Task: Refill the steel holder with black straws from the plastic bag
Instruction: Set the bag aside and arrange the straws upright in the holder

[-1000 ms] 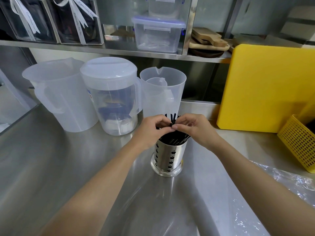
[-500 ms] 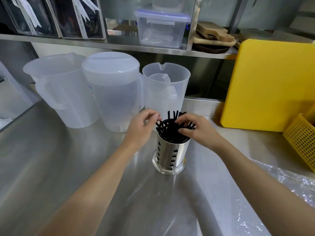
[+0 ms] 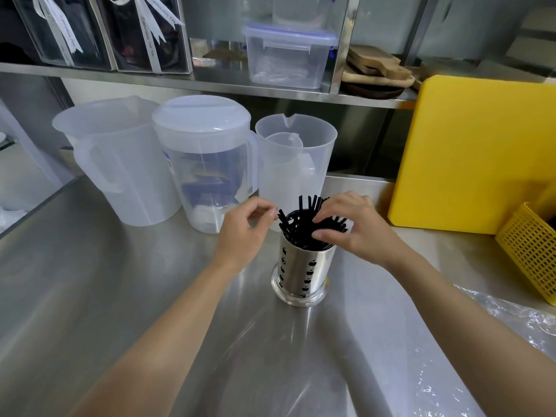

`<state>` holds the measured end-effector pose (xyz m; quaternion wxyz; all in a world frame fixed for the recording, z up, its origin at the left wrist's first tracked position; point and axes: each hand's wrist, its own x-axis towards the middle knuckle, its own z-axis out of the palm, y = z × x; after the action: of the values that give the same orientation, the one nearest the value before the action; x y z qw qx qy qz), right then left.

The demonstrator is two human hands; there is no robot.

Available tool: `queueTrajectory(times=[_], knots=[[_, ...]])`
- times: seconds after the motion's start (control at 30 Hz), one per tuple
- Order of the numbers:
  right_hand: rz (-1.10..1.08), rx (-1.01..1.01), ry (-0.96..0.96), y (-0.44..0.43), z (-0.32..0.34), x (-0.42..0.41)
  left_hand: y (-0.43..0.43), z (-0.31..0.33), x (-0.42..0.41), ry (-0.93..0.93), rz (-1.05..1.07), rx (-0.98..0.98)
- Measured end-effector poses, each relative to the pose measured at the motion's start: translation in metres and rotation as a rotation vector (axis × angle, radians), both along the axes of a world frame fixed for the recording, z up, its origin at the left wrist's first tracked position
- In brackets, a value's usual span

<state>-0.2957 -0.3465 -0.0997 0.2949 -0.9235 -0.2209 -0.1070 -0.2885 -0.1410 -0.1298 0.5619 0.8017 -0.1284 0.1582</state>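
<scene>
Head view, the only one:

- steel holder (image 3: 304, 272): polished cylinder with a flared base and rows of small cut-out holes in the wall. It stands upright on the steel desk (image 3: 120, 281), mid-frame, just in front of the open-top jug (image 3: 296, 158).
- black straws (image 3: 301, 228): short and matte, bunched inside the holder. The tips fan out above the rim at mixed angles and lean in different directions. Not neatly aligned.
- left hand (image 3: 243, 236): just left of the holder's rim, at straw-tip height. Fingers loosely curled, thumb and forefinger close together with nothing visible between them. The fingertips sit right beside the leftmost straw tip. Contact cannot be told.
- right hand (image 3: 355, 233): over the right half of the holder's mouth. Fingers curved down over the tips, thumb lying against the straws at the near rim, so a bunch of tips sits between thumb and fingers.
- plastic bag (image 3: 511, 323): clear and crumpled, flat on the desk at the right edge, beyond the right forearm and well apart from the holder.
- Elsewhere: a lidded pitcher (image 3: 201, 164) and a frosted pitcher (image 3: 117, 167) left of the jug, a yellow cutting board (image 3: 481, 164) propped upright at the back right, a yellow basket (image 3: 529, 254) at the far right, and a clear lidded box (image 3: 288, 55) on the shelf (image 3: 210, 84) above.
</scene>
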Motion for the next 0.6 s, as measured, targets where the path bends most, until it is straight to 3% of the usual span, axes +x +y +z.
queueTrajectory(times=[0.1, 0.23, 0.43, 0.6], knots=[[0.048, -0.236, -0.091, 0.007, -0.003, -0.006, 0.000, -0.008, -0.006, -0.089, -0.087, 0.176], [0.034, -0.351, -0.123, 0.015, -0.010, -0.007, -0.006, -0.020, -0.014, -0.202, -0.111, 0.374], [-0.005, -0.237, -0.141, 0.017, -0.014, -0.010, -0.007, -0.020, -0.018, -0.237, -0.081, 0.391], [-0.063, 0.027, -0.068, 0.016, 0.010, -0.013, -0.017, -0.007, -0.015, -0.249, -0.068, 0.414]])
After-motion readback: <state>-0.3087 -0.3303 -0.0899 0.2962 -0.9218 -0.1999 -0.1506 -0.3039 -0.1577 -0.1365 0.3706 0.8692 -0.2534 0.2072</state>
